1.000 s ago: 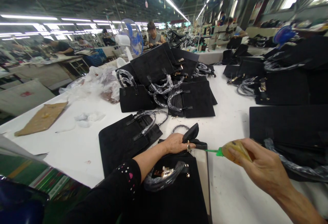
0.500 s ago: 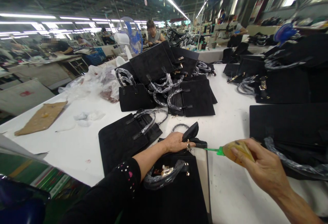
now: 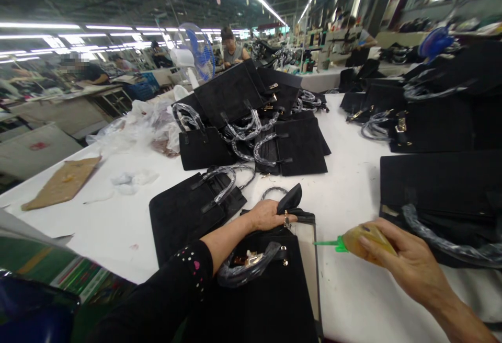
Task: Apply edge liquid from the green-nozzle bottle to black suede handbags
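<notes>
In front of me lies a black handbag [image 3: 270, 285] with a plastic-wrapped handle [image 3: 251, 270] and gold-coloured fittings. My left hand [image 3: 270, 215] is closed on the bag's upper edge, folding black material back near a metal clasp. Along the bag's right side a strip of pale board [image 3: 307, 254] shows. My right hand [image 3: 408, 254] is wrapped round a yellowish squeeze bottle of glue [image 3: 368, 243]. Its thin green nozzle [image 3: 329, 243] points left, with the tip close to the board's right edge; whether it touches I cannot tell.
Another black bag [image 3: 192, 217] lies left of mine, and a heap of bags [image 3: 231, 92] stands behind. More bags [image 3: 435, 186] lie on the right. Brown cardboard [image 3: 63, 181] and clear plastic [image 3: 145, 118] are on the white table [image 3: 105, 238]. Beyond are a fan [image 3: 198, 53] and a co-worker [image 3: 233, 50].
My right hand has brought the glue bottle slightly down, its nozzle tip moving lower along the board's right edge. My left hand keeps its hold on the bag. The view has shifted slightly.
</notes>
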`<action>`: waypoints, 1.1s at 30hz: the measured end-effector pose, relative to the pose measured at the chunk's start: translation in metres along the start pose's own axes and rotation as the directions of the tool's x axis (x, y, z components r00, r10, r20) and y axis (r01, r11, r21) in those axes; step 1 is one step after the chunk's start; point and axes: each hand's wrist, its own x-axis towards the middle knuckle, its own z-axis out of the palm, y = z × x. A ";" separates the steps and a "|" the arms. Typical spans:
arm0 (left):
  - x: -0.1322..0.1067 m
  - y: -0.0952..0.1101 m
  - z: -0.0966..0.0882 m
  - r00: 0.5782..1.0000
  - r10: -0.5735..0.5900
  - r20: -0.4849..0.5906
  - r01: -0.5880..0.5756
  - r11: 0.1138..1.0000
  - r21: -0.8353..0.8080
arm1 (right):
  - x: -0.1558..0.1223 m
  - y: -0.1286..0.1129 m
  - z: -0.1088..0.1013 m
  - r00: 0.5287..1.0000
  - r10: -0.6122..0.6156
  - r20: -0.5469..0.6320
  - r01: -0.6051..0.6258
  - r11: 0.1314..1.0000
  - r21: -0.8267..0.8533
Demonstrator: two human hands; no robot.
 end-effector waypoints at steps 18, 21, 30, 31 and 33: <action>0.001 -0.001 0.000 1.000 -0.006 -0.004 0.006 1.000 0.006 | -0.003 0.009 -0.002 0.996 -0.065 0.061 0.062 0.997 0.055; 0.001 -0.001 0.000 1.000 -0.012 -0.005 0.012 1.000 0.006 | -0.009 0.011 -0.004 0.993 -0.118 -0.026 0.119 0.991 0.066; 0.001 0.001 0.000 1.000 0.001 -0.002 -0.001 1.000 0.012 | -0.017 0.010 0.002 0.975 -0.188 -0.118 0.197 0.978 0.064; 0.001 0.002 0.000 1.000 0.001 -0.002 -0.001 1.000 0.013 | -0.017 0.010 0.002 0.971 -0.193 -0.143 0.203 0.977 0.066; 0.001 0.002 -0.001 1.000 0.001 -0.002 -0.001 1.000 0.016 | -0.018 0.010 0.001 0.975 -0.201 -0.094 0.208 0.975 0.079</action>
